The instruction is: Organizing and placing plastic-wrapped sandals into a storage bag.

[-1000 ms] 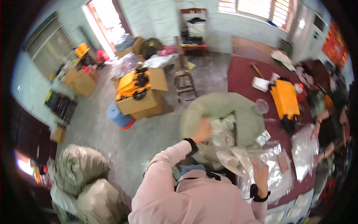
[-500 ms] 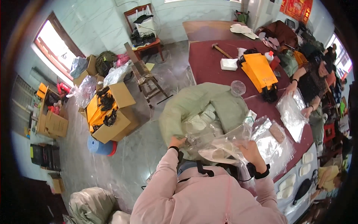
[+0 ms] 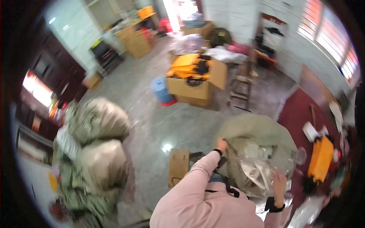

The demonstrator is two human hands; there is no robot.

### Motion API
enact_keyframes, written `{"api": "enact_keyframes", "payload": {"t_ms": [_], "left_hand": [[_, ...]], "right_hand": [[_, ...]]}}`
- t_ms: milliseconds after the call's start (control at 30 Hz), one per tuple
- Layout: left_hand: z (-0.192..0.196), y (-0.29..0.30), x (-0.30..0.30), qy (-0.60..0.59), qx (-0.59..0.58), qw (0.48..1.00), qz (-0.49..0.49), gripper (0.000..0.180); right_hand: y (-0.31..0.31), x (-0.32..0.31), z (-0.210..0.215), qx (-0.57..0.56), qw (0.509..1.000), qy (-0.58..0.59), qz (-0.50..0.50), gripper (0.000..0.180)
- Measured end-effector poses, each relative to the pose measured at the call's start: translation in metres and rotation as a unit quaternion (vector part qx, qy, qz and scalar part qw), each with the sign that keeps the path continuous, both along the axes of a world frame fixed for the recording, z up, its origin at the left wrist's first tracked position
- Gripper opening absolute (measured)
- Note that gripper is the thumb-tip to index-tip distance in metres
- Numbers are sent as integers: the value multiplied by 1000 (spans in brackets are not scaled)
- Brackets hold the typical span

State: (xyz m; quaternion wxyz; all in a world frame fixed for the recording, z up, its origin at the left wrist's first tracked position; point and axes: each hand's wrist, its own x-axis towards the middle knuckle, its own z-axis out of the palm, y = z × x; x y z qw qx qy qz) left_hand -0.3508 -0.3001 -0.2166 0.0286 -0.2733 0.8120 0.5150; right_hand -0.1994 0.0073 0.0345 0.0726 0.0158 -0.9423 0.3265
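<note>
- Head view now swings left of where it pointed half a second ago: the red table (image 3: 304, 114) has slid to the right rim, and the stuffed sacks (image 3: 95, 152) on the floor fill the left side, blurred by the turn.
- Your left hand (image 3: 221, 144) is closed on the near rim of the big grey-green sack (image 3: 258, 131), fingers curled over the cloth; half a second ago it held that rim too, so the grip has carried through the turn.
- Your right hand (image 3: 279, 181) is clamped on the clear plastic bags (image 3: 262, 167) at the sack's mouth, much as it was. The two hands stand apart, one at each side of the opening.
- That sack sits just in front of you, between your body and the red table, with its mouth up and the clear bags bunched inside and over the lip.
- Judging by this, only your head has turned; the sack and bags have not shifted in your grasp, so the handling goes on as it was.
- Farther off, an open cardboard box (image 3: 195, 81) with yellow goods and a blue bucket (image 3: 161, 91) stand on the floor; a small brown carton (image 3: 178, 165) lies near your left elbow.
</note>
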Motion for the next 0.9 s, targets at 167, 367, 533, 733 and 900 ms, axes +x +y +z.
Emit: {"api": "enact_keyframes", "payload": {"t_ms": [167,367,533,733,900], "left_hand": [[-11,-15,3,-80,166,970,160,21],[64,-18,35,-60,-100,993,-17,18],[71,-27,49,-26,-312,943,-109,19],[81,-58,52,187,-581,631,-479,43],[64,-36,46,129,-577,350,-727,38]], "right_hand": [[27,-58,-52,-202,967,-140,-73,22],[29,-85,-37,-51,998,-7,-31,25],[27,-61,-39,202,977,34,-58,29],[12,-31,-122,121,989,-90,5,35],[6,6,-154,-102,966,-219,-89,41]]}}
